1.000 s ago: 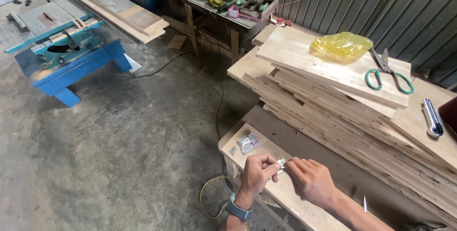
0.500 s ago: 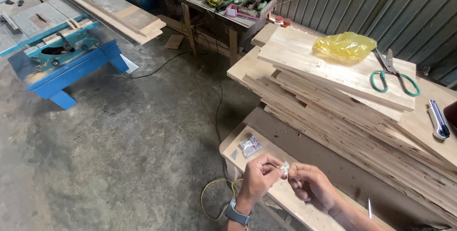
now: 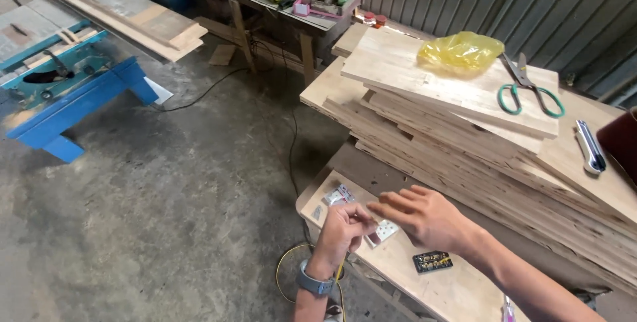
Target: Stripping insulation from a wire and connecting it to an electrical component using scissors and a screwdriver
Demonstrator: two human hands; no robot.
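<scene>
Pinched item [image 3: 369, 224] indistinct between hands

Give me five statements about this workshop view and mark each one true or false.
1. Green-handled scissors lie on the top board of the wood stack. True.
2. The yellow plastic bag lies on the concrete floor. False: it sits on the top board, left of the scissors.
3. The left hand wears a watch on its wrist. True.
4. The right hand holds the scissors. False: it is spread open over the low board, close to the left hand's fingertips, far from the scissors.
5. A blue table saw stands on the floor to the left. True.
</scene>
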